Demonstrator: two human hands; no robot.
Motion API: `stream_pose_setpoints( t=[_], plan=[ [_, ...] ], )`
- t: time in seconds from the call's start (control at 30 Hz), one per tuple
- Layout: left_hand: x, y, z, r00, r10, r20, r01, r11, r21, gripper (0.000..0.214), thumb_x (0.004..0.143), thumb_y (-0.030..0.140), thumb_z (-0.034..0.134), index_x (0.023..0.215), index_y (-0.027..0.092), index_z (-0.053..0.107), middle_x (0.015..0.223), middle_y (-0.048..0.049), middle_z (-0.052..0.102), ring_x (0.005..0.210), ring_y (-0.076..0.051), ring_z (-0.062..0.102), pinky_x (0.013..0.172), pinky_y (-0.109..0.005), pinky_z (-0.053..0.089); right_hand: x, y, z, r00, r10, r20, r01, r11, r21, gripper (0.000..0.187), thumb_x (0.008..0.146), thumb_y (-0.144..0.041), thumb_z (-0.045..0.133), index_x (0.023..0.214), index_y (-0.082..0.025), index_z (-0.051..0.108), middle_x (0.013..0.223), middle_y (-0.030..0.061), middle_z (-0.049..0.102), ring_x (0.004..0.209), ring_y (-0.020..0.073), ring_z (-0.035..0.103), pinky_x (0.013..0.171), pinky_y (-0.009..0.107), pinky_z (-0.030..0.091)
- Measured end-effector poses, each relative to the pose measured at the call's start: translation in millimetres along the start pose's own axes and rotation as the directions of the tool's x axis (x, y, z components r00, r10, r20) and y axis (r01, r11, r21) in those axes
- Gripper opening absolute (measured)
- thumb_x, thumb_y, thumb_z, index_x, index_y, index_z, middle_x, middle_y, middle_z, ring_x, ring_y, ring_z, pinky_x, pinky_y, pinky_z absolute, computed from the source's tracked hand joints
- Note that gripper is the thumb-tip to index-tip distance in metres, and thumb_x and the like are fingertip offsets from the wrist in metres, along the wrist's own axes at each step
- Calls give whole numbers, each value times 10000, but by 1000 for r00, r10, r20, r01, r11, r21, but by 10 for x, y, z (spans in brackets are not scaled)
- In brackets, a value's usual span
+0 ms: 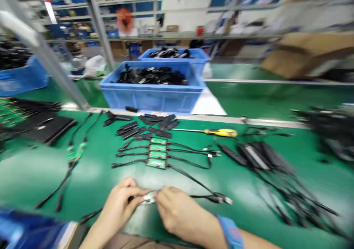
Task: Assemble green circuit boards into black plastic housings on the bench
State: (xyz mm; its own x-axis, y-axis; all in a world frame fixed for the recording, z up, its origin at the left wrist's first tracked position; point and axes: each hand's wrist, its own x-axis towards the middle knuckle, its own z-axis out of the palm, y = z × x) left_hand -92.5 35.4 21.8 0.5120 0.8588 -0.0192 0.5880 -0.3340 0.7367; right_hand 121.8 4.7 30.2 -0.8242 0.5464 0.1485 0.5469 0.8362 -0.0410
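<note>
My left hand [120, 204] and my right hand [177, 211] meet at the near edge of the green mat, both pinched on a small pale part [148, 197] with black cables running out left and right to a plug [221, 198]. A blue band [231, 231] is on my right wrist. Just beyond the hands lie three small green circuit boards [157, 153] with black cables attached, in a row. Behind them sit several loose black plastic shells [146, 125].
A yellow-handled screwdriver [218, 132] lies right of the shells. Finished black units with cables [262, 157] pile at the right. A blue bin of black parts [152, 94] stands behind, another blue bin [199, 55] beyond it. Black trays [47, 127] are at left, a metal post [52, 68] too.
</note>
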Motion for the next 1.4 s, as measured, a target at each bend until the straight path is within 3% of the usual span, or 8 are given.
stream_pose_setpoints(
  t=[0.2, 0.3, 0.43, 0.57, 0.67, 0.87, 1.17, 1.4],
  plan=[
    [145, -304, -40, 982, 182, 58, -185, 982, 44, 288, 895, 286, 518, 1035, 343, 763, 682, -13, 636, 611, -201, 611, 550, -291, 506, -42, 301, -5, 987, 161, 28, -163, 965, 203, 169, 963, -275, 537, 1059, -208, 659, 984, 1, 660, 867, 151, 578, 713, 261, 469],
    [160, -353, -26, 972, 227, 54, -229, 972, 48, 277, 877, 264, 541, 1042, 333, 752, 740, -20, 686, 644, -192, 652, 585, -267, 532, -63, 302, 52, 980, 195, -50, -176, 950, 258, 363, 932, -439, 584, 1230, -233, 580, 1173, 22, 623, 1014, 167, 550, 819, 265, 456],
    [81, -241, -47, 994, 107, -31, -107, 994, -1, 287, 783, 240, 688, 1065, 287, 716, 934, -67, 743, 764, -253, 690, 604, -303, 548, -31, 158, 97, 983, 162, -85, -145, 974, 177, 236, 1007, -302, 463, 1202, -235, 577, 1054, 23, 635, 923, 171, 533, 759, 279, 439],
    [-59, -59, -180, 999, -21, 25, 23, 998, -66, 276, 782, 186, 687, 1047, 266, 696, 985, -41, 722, 830, -212, 666, 633, -255, 527, -60, 90, 116, 974, 201, -103, -180, 967, 182, 212, 981, -213, 482, 1137, -215, 625, 992, 62, 636, 876, 197, 535, 748, 321, 437],
    [-143, 12, -224, 995, -90, -43, 89, 996, -22, 112, 843, 170, 638, 877, 228, 728, 814, -12, 711, 756, -160, 649, 692, -229, 496, -82, 113, 240, 944, 214, -251, -159, 962, 221, 250, 950, -113, 461, 1084, -201, 653, 983, 74, 659, 853, 203, 555, 735, 330, 444],
    [-208, -40, -62, 974, -120, -193, 104, 991, -88, 121, 846, 161, 680, 910, 206, 771, 819, -21, 761, 731, -151, 689, 677, -209, 491, -71, 161, 493, 871, 150, -469, -81, 983, 163, 384, 876, -23, 395, 1039, -207, 691, 971, 84, 694, 847, 205, 591, 721, 310, 493],
    [-241, -64, 21, 967, 58, -247, -93, 987, -133, 145, 875, 152, 662, 962, 171, 777, 876, -66, 762, 761, -143, 712, 703, -195, 541, -64, 147, 458, 864, 170, -474, -98, 980, 173, 377, 803, -16, 464, 1016, -214, 703, 938, 73, 715, 812, 204, 621, 687, 293, 520],
    [-276, -34, 37, 918, 293, -267, -222, 938, 265, 219, 928, 105, 560, 1056, 187, 717, 879, -56, 731, 736, -147, 659, 659, -237, 518, -64, 145, 445, 864, 181, -471, -112, 979, 170, 391, 788, -3, 460, 1016, -214, 697, 944, 67, 716, 802, 200, 620, 680, 298, 509]
  ],
)
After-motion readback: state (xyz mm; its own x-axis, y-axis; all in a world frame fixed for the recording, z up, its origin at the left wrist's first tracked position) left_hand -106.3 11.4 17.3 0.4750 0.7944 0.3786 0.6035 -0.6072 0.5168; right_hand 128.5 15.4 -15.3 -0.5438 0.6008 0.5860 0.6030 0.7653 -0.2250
